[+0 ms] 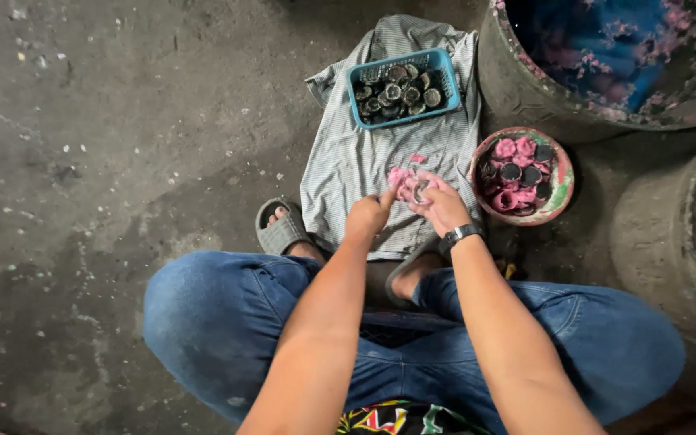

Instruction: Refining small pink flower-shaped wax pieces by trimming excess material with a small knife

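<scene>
here a small round piece (417, 190), smeared pink, sits between both hands just above the striped cloth (348, 161) — the right hand (443, 205) curls round it from the right, the left hand (368, 213) pinches its left edge with fingertips. its long axis cannot be told. right of it, near, a bowl (561, 193) of pink pieces; beyond — a blue basket (445, 60) of dark ones.

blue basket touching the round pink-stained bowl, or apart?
Apart. The head view shows the blue basket up on the striped cloth and the bowl lower right, with cloth and bare floor between them.
</scene>
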